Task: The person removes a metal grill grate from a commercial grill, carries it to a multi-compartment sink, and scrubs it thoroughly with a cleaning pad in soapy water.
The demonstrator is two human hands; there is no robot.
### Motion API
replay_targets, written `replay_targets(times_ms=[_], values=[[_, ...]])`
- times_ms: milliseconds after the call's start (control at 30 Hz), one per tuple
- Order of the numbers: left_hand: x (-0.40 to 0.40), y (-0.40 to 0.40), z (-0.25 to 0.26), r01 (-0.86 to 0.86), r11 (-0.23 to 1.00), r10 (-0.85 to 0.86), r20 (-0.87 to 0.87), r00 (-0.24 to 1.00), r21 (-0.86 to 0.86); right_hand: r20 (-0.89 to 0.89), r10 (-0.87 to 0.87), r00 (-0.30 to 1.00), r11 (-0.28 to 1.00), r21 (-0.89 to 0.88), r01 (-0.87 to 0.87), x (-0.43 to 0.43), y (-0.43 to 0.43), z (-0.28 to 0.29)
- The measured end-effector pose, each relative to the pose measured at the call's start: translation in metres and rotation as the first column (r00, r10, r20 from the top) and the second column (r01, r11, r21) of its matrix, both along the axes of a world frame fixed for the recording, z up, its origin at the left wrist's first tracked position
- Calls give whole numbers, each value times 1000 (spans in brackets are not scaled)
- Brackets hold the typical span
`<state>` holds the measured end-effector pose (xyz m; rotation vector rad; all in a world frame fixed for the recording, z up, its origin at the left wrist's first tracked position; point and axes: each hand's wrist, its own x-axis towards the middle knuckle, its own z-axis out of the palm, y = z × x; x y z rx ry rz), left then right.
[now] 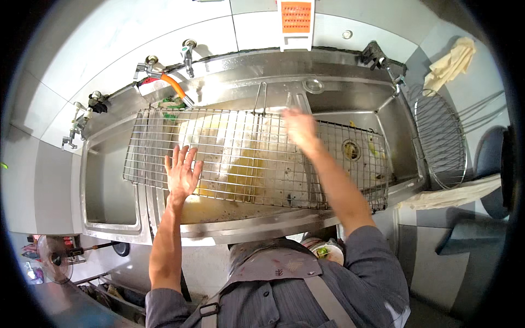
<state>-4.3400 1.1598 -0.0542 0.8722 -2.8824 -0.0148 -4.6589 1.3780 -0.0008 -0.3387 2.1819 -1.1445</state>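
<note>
A long wire grill basket (242,156) lies across the stainless steel sinks, spanning the middle basin and part of the right one. Its wire handle (259,98) sticks out at the far side. My left hand (183,170) rests flat on the left part of the grid, fingers spread. Over the grid's far edge, right of the handle, my right hand (301,129) is motion-blurred; whether it holds anything cannot be told. Cloudy, yellowish water with brown residue (201,211) shows beneath the wires in the middle basin. A green scouring pad or netting (172,102) lies behind the grid.
An orange hose (172,85) hangs from a wall tap. At left stands another sink basin (112,184). Food scraps lie around the drain (351,150) on the right. A round wire rack (441,139) leans by the right wall, below a cloth (451,65). A grater (296,22) stands behind.
</note>
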Motion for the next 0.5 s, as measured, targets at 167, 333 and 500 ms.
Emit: replay_targets(times_ms=[167, 333, 500], values=[[-16, 9, 4, 49, 999, -48, -69, 996, 19, -704, 441, 557, 864, 501, -50, -68, 43, -67], [-11, 1, 1, 21, 1000, -21, -29, 999, 3, -824, 427, 372, 900, 426, -89, 13, -54, -67], [-10, 0, -10, 15, 1000, -18, -119, 993, -21, -770, 242, 590, 939, 340, 58, -45, 45, -57]])
